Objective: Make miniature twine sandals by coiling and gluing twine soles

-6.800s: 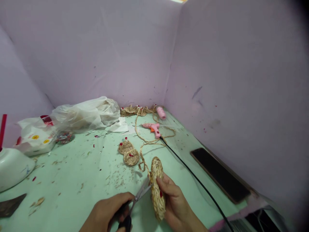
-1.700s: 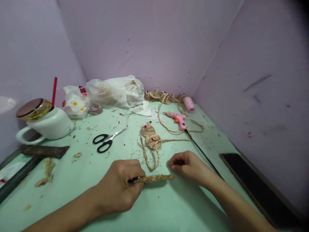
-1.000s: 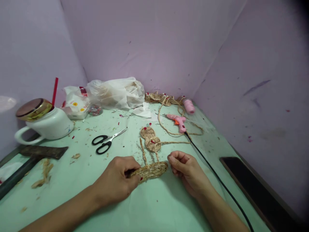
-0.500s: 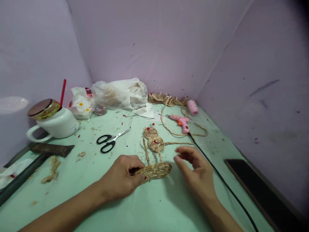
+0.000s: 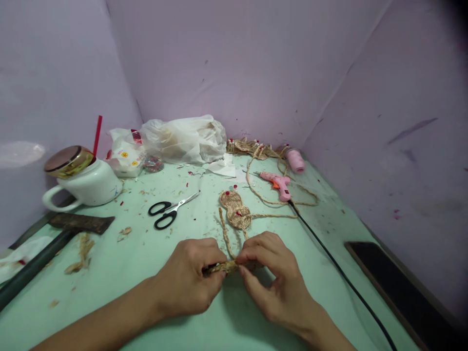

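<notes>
Between both hands is a coiled straw-rope piece (image 5: pixel 227 266), tilted so that mostly its edge shows. My left hand (image 5: pixel 195 275) pinches its left end between thumb and fingers. At its middle, the thumb and fingertips of my right hand (image 5: pixel 272 278) close on it, hiding part of the right end. A loose rope end (image 5: pixel 224 231) rises from the piece. Just beyond lies a figure-eight coil of the same rope (image 5: pixel 234 207), stuck with red-headed pins, and a strand runs from it towards my right hand.
Black-handled scissors (image 5: pixel 171 212) lie left of centre, a hammer (image 5: pixel 82 223) and a white mug (image 5: pixel 91 185) farther left. A pink glue gun (image 5: pixel 280 185) trails a black cord (image 5: pixel 336 268) past my right arm. A black phone-like slab (image 5: pixel 395 292) lies at right.
My right hand has moved left from beside the rope piece and closed on it. The piece has tilted from showing its broad face to its edge. The view has shifted slightly.
</notes>
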A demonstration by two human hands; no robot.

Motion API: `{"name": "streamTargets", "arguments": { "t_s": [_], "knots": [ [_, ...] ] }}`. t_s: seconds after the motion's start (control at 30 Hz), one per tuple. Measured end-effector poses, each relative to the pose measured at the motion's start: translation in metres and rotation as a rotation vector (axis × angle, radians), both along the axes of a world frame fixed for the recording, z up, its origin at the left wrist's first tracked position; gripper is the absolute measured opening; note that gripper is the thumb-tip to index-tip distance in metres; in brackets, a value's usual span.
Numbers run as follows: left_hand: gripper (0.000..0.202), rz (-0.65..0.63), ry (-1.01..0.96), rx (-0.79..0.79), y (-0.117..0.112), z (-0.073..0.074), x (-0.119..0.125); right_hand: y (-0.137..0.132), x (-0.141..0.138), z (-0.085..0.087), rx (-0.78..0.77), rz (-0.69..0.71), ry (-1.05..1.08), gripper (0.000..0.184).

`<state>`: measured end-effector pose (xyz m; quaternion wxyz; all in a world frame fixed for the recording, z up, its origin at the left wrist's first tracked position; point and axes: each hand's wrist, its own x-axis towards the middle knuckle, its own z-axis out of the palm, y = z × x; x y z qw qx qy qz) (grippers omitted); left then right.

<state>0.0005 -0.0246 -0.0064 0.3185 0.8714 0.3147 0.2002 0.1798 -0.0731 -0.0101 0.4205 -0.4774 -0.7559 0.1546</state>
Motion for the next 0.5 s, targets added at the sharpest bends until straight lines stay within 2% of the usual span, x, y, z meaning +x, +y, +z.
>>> {"name": "streamTargets", "arguments": {
  "t_s": [0.07,0.13,0.27,0.33,0.43,0.5],
  "knots": [
    [0.016,-0.005,-0.007,0.011,0.000,0.000,0.000,0.001,0.000,0.000,-0.066,0.009,0.073,0.012],
    [0.016,-0.014,-0.008,0.021,0.000,0.000,0.000,0.004,0.001,0.000,-0.212,0.023,0.196,0.009],
    [0.016,-0.026,0.003,0.037,0.000,0.000,-0.001,0.014,0.007,-0.001,-0.703,0.063,0.592,0.002],
    [0.017,-0.032,0.004,0.046,-0.001,0.000,-0.001,0.018,0.008,0.000,-0.874,0.035,0.745,0.003],
    [0.017,-0.045,-0.007,0.066,-0.002,-0.002,-0.001,0.020,0.008,0.001,-0.986,-0.059,0.809,0.006],
    [0.018,-0.052,-0.021,0.071,-0.003,-0.002,-0.002,0.021,0.010,0.002,-0.994,-0.133,0.836,0.008]
  ]
}}
